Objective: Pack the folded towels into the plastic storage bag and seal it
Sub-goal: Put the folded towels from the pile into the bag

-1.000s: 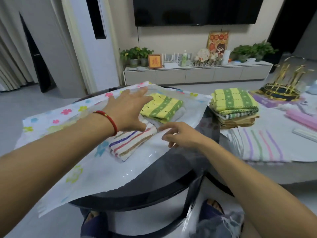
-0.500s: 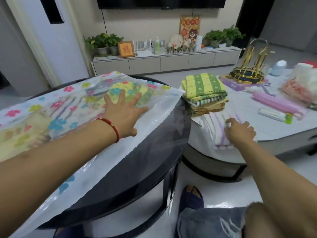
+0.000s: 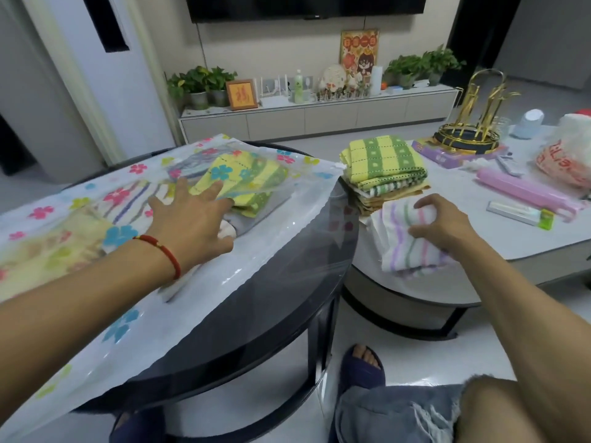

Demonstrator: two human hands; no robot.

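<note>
Presently, the bag (image 3: 179,292), clear plastic printed with coloured flowers, lies flat across the dark round table (image 3: 287,302), its open edge toward the person. Through the film show a yellow-green towel (image 3: 243,183), a striped one and a pale one further left. The stack (image 3: 383,174) of folded towels sits on the white table (image 3: 479,238) to the right, a yellow-green checked towel on top, just beside the bag's far corner. The left hand (image 3: 192,222), a red cord at the wrist, rests palm down on the bag with fingers spread apart, holding nothing, pressing over the packed towels. The right hand (image 3: 444,225) is closed on a white towel (image 3: 406,241) with purple, green and pink stripes, thumb and fingers clamped over its folded edge; the towel lies at the near edge of the white table, in front of the stack. Half a second earlier the right hand lay flat on this towel without gripping it; now its fingers have curled round the cloth and bunched it. The left hand has kept its place on the bag.
</note>
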